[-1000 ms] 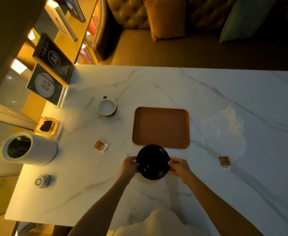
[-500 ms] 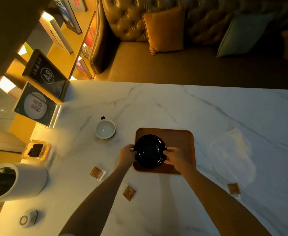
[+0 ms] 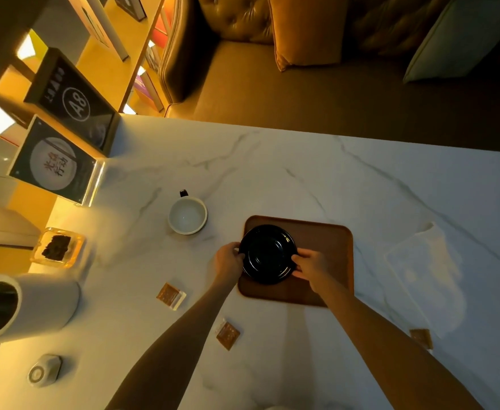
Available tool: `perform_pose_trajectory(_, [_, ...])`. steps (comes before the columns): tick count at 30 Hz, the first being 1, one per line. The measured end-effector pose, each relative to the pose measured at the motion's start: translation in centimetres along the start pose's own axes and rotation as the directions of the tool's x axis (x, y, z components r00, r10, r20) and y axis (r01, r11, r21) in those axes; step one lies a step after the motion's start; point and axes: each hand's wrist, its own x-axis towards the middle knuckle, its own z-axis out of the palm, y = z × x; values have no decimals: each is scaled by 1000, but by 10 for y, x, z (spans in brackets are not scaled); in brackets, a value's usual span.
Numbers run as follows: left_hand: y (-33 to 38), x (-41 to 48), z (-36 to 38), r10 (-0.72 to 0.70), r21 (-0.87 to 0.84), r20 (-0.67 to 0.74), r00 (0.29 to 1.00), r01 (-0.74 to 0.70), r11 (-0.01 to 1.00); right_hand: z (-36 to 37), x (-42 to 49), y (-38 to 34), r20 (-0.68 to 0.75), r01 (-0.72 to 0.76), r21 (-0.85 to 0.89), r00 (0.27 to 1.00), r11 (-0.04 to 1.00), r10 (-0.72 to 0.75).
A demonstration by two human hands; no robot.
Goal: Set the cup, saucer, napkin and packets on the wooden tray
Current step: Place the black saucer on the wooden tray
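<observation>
Head view: marble table (image 3: 302, 179), wooden tray (image 3: 325, 241), sofa (image 3: 272, 84) behind.

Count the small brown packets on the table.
3: left packet below the cup, middle packet between the forearms, right packet by the napkin. None looks hidden.

A black sign (image 3: 72, 103) at ten o'clock reads "A8"; the stand (image 3: 54, 162) below it carries "光盘行动".
</observation>
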Motion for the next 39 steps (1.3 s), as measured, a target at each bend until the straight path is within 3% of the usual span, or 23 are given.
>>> perform_pose_trajectory(5, [-1, 1, 8, 1, 39, -75, 997, 2, 999, -1, 1, 4, -28, 109, -144, 993, 984, -114])
perform_pose_trajectory(9, [-1, 0, 9, -4, 57, -83, 997, 9, 998, 2, -5, 8, -46, 264, -452, 947, 852, -318])
perform_pose_trajectory(13, [-6, 0, 10, -19, 19, -78, 997, 21, 1000, 11, -8, 18, -79, 319, -609, 887, 726, -456])
perform_pose_trajectory(30, [-13, 6, 14, -13, 37, -73, 997, 16, 999, -1, -2, 25, 11, 290, -720, 914, 631, -407])
perform_pose_trajectory(39, [-14, 7, 14, 10, 67, -67, 998, -6, 998, -3, -1, 22, 31, 302, -715, 915, 631, -402])
